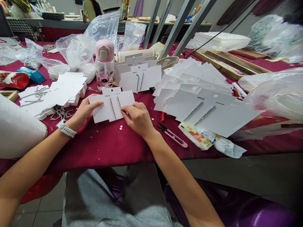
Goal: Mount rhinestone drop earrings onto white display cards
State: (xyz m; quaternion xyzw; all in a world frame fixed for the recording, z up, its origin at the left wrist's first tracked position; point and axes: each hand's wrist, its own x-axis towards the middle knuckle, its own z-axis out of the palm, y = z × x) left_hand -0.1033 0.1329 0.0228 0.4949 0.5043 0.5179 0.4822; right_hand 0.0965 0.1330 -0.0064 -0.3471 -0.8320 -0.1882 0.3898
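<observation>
A white earring card [100, 108] marked MNG stands tilted in front of me, with two silvery chain earrings [112, 108] hanging on it. My left hand [85, 108], with a white watch on its wrist, grips the card's left side, thumb on the front. The fingers of my right hand [137, 118] are pinched at the lower end of the right-hand earring [118, 102]. Behind the held card, another card with a pair of earrings [139, 78] leans against more cards. Loose silver chains [61, 112] lie to the left, some on a stack of blank cards [67, 88].
A pink-lidded bottle [104, 64] stands behind the held card. Right of my hand lie pink thread snips [174, 137], a tissue pack [197, 135] and a large pile of cards [213, 108]. A white roll [21, 129] sits at the left edge; metal bars [176, 30] rise behind.
</observation>
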